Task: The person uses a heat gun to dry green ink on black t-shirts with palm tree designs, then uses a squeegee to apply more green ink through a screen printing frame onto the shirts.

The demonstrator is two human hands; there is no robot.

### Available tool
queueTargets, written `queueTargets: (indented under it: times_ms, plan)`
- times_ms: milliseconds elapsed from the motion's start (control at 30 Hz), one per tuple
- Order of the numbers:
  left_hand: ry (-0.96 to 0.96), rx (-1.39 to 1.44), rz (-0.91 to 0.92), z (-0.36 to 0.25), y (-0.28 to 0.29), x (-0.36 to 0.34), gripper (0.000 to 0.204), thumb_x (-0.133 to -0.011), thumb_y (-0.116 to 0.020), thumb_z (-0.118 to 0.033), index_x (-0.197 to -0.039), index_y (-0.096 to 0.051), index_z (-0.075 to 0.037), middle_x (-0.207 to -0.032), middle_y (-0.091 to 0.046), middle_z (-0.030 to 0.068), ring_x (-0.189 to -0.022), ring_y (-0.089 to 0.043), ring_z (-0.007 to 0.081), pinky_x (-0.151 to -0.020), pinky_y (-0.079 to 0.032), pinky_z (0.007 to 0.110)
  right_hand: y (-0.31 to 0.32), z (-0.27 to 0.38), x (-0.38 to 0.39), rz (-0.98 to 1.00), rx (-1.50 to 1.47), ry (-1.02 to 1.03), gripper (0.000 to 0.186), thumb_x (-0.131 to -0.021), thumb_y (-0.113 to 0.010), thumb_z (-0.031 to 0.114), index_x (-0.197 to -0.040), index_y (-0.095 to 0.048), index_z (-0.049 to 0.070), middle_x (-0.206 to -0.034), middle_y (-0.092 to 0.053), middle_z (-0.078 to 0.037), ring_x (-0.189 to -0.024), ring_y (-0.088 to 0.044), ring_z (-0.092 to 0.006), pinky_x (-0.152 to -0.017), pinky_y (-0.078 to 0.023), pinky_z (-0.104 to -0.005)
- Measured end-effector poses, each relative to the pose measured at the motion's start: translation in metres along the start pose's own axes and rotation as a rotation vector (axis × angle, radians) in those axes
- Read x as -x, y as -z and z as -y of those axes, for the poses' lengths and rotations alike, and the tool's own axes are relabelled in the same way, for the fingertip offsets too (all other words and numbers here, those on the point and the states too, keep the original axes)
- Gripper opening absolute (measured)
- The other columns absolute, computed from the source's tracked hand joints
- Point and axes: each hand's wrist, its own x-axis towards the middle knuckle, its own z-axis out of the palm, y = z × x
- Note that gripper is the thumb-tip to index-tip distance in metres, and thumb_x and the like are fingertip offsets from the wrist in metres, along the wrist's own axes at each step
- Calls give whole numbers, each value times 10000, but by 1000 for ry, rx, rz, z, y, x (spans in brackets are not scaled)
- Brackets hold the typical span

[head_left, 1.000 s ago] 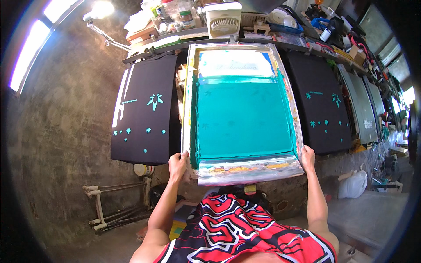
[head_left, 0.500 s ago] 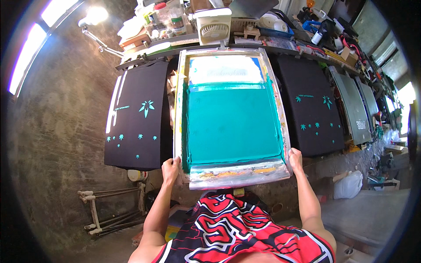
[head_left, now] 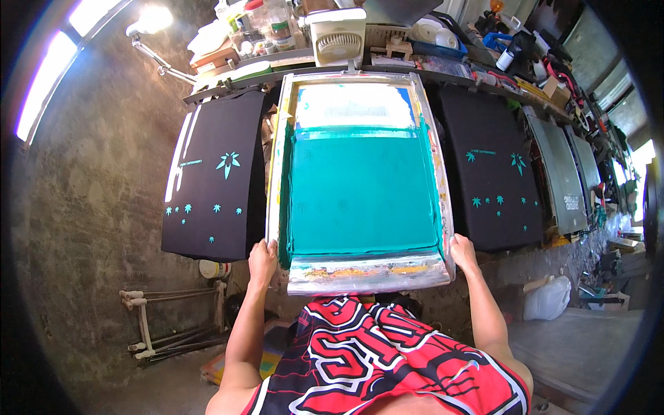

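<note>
A screen printing frame (head_left: 274, 162) lies in front of me, its mesh coated with teal ink (head_left: 363, 190). My left hand (head_left: 263, 261) is closed around the frame's near left side, and my right hand (head_left: 463, 252) grips the near right side. Across the near end of the frame rests a wide, paint-stained squeegee-like bar (head_left: 370, 274), which neither hand holds. A pale strip (head_left: 353, 107) with faint lettering shows at the far end of the mesh. Whatever lies under the frame is hidden.
Black fabric panels with teal leaf prints flank the frame, one on the left (head_left: 214, 173) and one on the right (head_left: 487, 173). Beyond stands a small fan (head_left: 337, 41) by a cluttered shelf (head_left: 277, 66). Grey boards (head_left: 557, 173) lie farther right; a wooden rack (head_left: 176, 321) stands lower left.
The whole view has shifted slightly. The frame and both hands sit a little farther left and higher in the picture; both hands keep their hold.
</note>
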Motion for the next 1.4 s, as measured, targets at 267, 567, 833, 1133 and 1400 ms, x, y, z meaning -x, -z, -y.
queueTargets:
  times_ms: [267, 567, 833, 1133, 1400]
  plan:
    - [-815, 209, 267, -38, 42, 71, 650, -560, -580, -99, -1203, -611, -12, -1219, -613, 175, -1202, -560, 358, -1123, -352, 537, 47, 58, 85, 45, 60, 949, 499, -757, -755, 183, -1201, -625, -4, -1184, -628, -207, -1109, -624, -391, -979, -519, -461]
    - [-747, -118, 176, -48, 27, 66, 542, -594, -762, -92, -1122, -646, -52, -1083, -635, 114, -1071, -614, 315, -980, -431, 472, 13, 69, 88, -181, 240, 929, 436, -625, -661, 35, -1056, -651, -32, -1091, -689, -188, -1049, -669, -352, -951, -533, -447]
    - [-745, -94, 23, -69, -11, -54, 368, -610, -716, 20, -960, -657, -79, -940, -620, 80, -926, -620, 289, -854, -456, 445, 8, 109, -30, -347, 240, 901, 328, -640, -616, -22, -957, -695, 7, -983, -723, -130, -918, -708, -305, -776, -568, -409]
    - [-774, -104, -134, -124, -53, -259, 227, -668, -671, 48, -861, -711, -64, -846, -639, 105, -846, -657, 340, -748, -530, 453, 26, 188, -217, -398, 268, 885, 217, -724, -642, 22, -928, -694, 74, -934, -721, -117, -881, -717, -314, -767, -570, -435]
    - [-734, -47, -90, -158, -38, -336, 90, -714, -625, -9, -789, -673, -25, -844, -689, 180, -788, -686, 401, -718, -536, 472, 84, 233, -274, -193, 294, 714, 159, -712, -629, 75, -821, -744, 70, -806, -716, -223, -790, -722, -412, -711, -570, -504]
